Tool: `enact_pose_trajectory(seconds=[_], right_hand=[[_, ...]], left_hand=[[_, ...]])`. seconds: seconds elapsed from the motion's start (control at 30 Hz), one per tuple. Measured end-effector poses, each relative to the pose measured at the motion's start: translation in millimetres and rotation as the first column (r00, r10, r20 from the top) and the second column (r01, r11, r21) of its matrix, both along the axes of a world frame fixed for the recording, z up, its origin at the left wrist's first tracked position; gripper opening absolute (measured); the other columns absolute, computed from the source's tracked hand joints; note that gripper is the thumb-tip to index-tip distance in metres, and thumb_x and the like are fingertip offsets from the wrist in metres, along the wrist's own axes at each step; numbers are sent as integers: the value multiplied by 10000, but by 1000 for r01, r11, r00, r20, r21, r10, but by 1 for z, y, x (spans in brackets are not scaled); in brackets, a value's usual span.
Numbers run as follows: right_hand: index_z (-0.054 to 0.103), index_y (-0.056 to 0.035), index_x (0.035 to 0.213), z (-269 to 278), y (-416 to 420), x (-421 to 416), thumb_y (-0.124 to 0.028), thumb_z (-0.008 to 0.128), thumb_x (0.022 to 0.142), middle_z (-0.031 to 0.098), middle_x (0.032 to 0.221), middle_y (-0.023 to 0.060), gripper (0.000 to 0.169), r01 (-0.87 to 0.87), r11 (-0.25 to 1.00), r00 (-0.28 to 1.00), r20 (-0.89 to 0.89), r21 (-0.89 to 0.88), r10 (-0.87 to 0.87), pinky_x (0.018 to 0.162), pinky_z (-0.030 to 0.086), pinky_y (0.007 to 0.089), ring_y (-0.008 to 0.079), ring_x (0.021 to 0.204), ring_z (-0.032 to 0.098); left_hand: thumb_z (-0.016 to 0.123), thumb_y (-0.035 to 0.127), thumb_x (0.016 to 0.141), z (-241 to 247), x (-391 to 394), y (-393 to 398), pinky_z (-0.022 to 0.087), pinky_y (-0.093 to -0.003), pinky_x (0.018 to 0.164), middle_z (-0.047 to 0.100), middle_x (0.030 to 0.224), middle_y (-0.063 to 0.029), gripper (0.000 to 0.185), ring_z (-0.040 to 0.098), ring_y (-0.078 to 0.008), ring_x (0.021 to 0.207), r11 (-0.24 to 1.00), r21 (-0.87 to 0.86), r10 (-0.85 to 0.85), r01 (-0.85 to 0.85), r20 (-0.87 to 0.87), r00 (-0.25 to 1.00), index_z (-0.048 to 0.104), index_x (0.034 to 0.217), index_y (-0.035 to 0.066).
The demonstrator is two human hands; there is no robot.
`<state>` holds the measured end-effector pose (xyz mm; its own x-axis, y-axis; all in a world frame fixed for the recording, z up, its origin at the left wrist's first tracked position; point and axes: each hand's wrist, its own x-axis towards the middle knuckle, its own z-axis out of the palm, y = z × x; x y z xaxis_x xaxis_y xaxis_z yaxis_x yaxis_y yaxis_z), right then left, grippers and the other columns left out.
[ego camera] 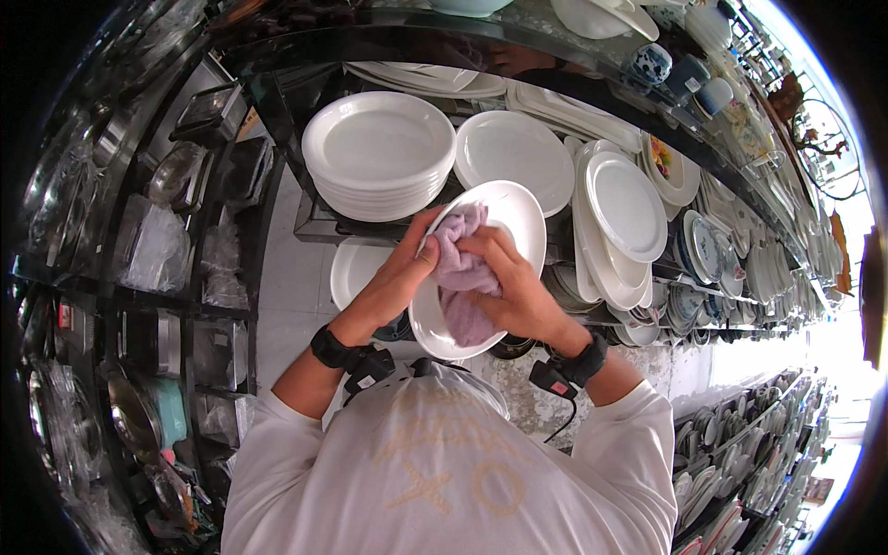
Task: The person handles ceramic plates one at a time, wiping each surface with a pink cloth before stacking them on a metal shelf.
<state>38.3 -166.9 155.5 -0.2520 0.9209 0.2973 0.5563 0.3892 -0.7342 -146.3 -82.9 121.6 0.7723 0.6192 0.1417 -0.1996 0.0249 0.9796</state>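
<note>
A white oval plate (525,216) is held up in front of my chest, tilted, its upper face towards me. My left hand (409,260) grips its left rim, with the thumb on a crumpled mauve cloth (463,267). Pressed over that cloth against the plate is my right hand (510,277), its fingers bent into the fabric. The cloth hangs down across the plate's middle and covers much of it. Just beyond the held plate stands a stack of white oval plates (378,146), and to its right lies another white oval plate (513,159).
On the right, more oval plates (628,208) overlap on the shelf. A dark shelf edge (416,45) crosses above, with blue-and-white cups (651,64) on it. Dark racks at left hold metal pans (208,114) and plastic-wrapped goods (152,243). Another white plate (357,274) sits lower, behind my left forearm.
</note>
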Motion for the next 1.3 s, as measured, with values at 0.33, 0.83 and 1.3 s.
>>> enact_pose_trajectory(seconds=[0.33, 0.83, 1.3], right_hand=[[640, -162, 1131, 15, 14, 23, -47, 701, 645, 545, 1181, 130, 503, 172, 930, 893, 346, 325, -286, 876, 495, 417, 337, 1054, 554], [607, -77, 1162, -11, -56, -2, 21, 695, 640, 562, 1146, 152, 539, -5, 991, 996, 90, -133, 17, 851, 513, 395, 360, 1004, 598], [588, -94, 1139, 10, -3, -2, 45, 653, 650, 536, 1115, 139, 513, 158, 978, 967, 178, 133, -180, 813, 513, 420, 361, 990, 590]], left_hand=[[349, 496, 1015, 12, -2, -6, 260, -341, 1113, 369, 1453, -119, 659, 344, -189, 1338, 980, -198, 48, -28, 96, 994, 255, 1475, 35], [411, 521, 984, 14, 5, 0, 370, -379, 1064, 400, 1431, -144, 696, 422, -230, 1304, 947, -295, 186, -131, 168, 968, 279, 1458, 29], [341, 542, 998, 4, 15, -14, 312, -368, 1101, 383, 1432, -138, 698, 377, -227, 1334, 977, -213, 48, -32, 73, 996, 244, 1469, 36]])
